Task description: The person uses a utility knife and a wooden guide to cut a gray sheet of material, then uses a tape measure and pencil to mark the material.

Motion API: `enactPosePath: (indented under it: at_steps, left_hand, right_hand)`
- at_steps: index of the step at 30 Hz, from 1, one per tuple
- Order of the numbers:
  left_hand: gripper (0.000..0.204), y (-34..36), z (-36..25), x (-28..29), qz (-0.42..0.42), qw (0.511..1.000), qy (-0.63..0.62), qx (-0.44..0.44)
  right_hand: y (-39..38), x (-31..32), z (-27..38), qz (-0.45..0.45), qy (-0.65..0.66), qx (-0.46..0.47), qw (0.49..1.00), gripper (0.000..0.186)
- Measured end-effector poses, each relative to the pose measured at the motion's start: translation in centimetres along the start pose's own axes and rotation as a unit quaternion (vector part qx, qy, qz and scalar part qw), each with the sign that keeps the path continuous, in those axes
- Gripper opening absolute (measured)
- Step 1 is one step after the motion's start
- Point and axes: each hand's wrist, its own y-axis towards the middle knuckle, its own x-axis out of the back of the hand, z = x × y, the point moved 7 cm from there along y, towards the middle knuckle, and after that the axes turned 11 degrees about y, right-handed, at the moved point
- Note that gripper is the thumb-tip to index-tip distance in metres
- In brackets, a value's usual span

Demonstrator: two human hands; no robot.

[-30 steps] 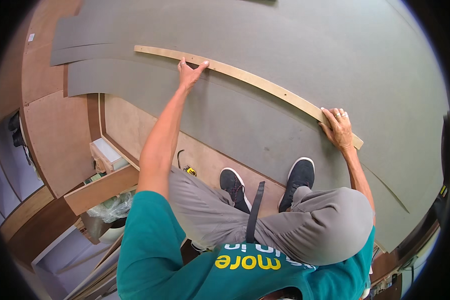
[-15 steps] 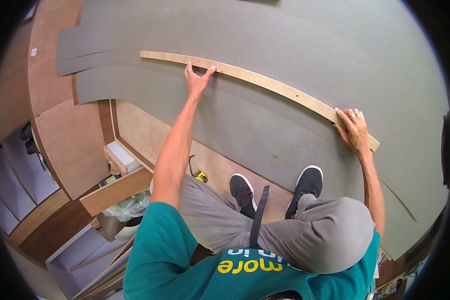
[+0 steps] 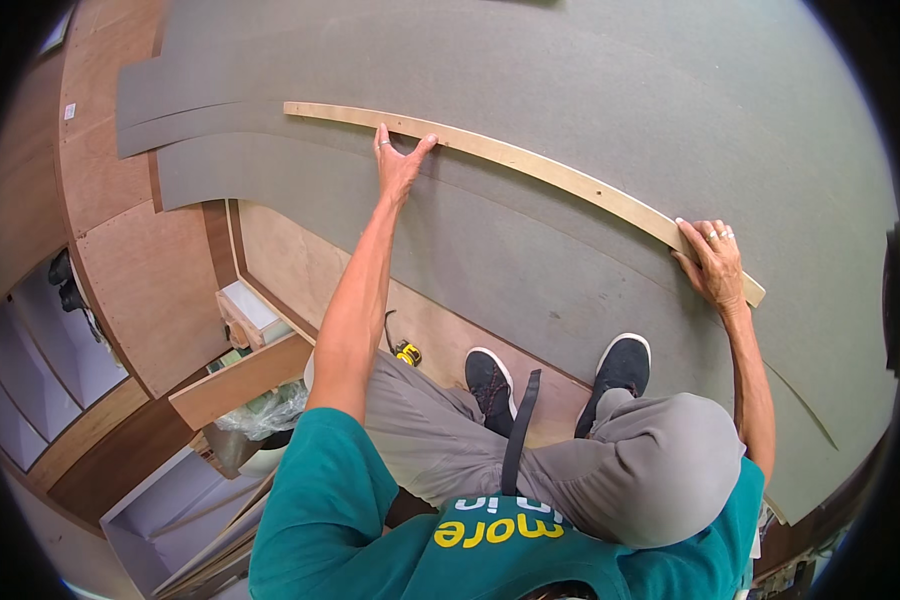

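A long, narrow wooden strip [image 3: 540, 172] with small dark holes lies across a large grey sheet [image 3: 530, 270], slanting from upper left to lower right. The fisheye view makes it look bowed. My left hand [image 3: 400, 165] holds the strip left of its middle, thumb and forefinger set apart along the near edge. Close to the right end, my right hand [image 3: 715, 262] grips it, with fingertips over the top and the thumb at the near side. Its ringed fingers are bent.
A yellow and black tape measure [image 3: 407, 352] lies by my left leg. Both my shoes [image 3: 625, 365] stand at the sheet's near side. Wooden panels [image 3: 150, 290] and open compartments [image 3: 45, 345] are at the left. A curved slit [image 3: 805, 405] runs through the sheet at the right.
The whole view has shifted very slightly. Both hands keep their places on the wooden strip, which shows no clear movement on the sheet.
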Motion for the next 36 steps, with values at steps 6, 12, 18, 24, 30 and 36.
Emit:
enactPosePath:
  at_steps: [6, 12, 18, 24, 30, 36]
  left_hand:
    - [0.121, 0.2, -0.1, -0.1, 0.002, 1.000, 0.001, -0.001]
    - [0.123, 0.1, 0.0, 0.1, 0.000, 1.000, 0.009, 0.002]
    - [0.121, 0.1, 0.0, -0.1, -0.001, 1.000, 0.016, -0.001]
    - [0.120, 0.0, 0.0, 0.0, -0.002, 1.000, 0.018, -0.003]
    - [0.120, 0.0, -0.2, 0.3, -0.004, 0.999, 0.031, 0.003]
    - [0.118, 0.9, 0.3, -0.3, -0.022, 0.999, 0.034, -0.033]
  right_hand:
    - [-0.1, -0.2, -0.2, 0.003, 0.000, 0.002, 1.000, 0.056]
    - [0.2, 0.1, 0.2, 0.004, -0.004, 0.004, 1.000, 0.057]
    - [0.1, 0.2, 0.1, 0.005, 0.012, 0.005, 1.000, 0.056]
    - [0.2, 0.2, -0.1, 0.010, 0.006, 0.000, 1.000, 0.056]
    - [0.5, 0.1, 0.0, 0.004, 0.007, 0.006, 1.000, 0.056]
    - [0.0, 0.2, -0.2, -0.001, 0.012, -0.007, 1.000, 0.056]
